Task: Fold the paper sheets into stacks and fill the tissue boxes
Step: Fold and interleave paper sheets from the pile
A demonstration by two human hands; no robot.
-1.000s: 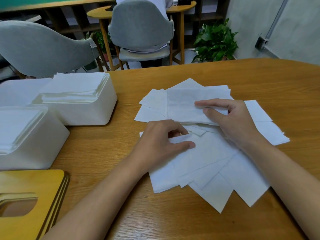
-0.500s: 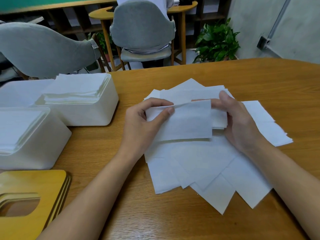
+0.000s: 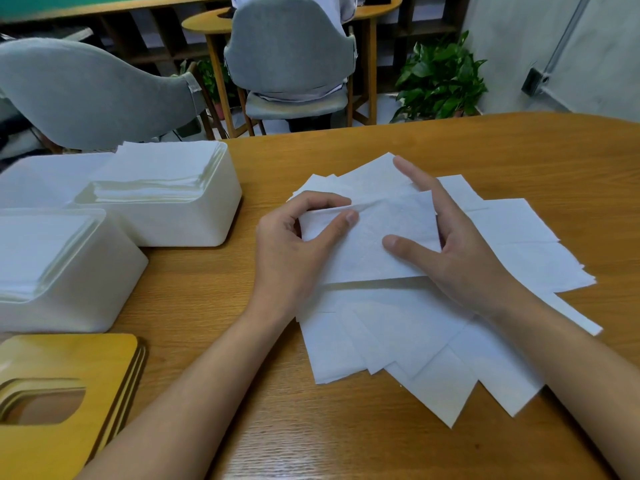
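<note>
White sheet (image 3: 363,251) now beneath right thumb (image 3: 398,244)

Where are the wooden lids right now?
Head view: the stacked wooden lids lie at the near-left of the table, just in front of the nearer white tissue box.

Two hands, the left hand (image 3: 291,251) and the right hand (image 3: 460,251), share one folded sheet (image 3: 367,251). Under it lie loose sheets (image 3: 398,334), overlapped past exact counting, roughly ten. Near the desk's left edge stand two white tissue boxes (image 3: 194,220). At its near left corner is one stack of wooden lids (image 3: 69,355), at least three. Beyond the far edge are two grey chairs (image 3: 86,95) and one potted plant (image 3: 440,81).
</note>
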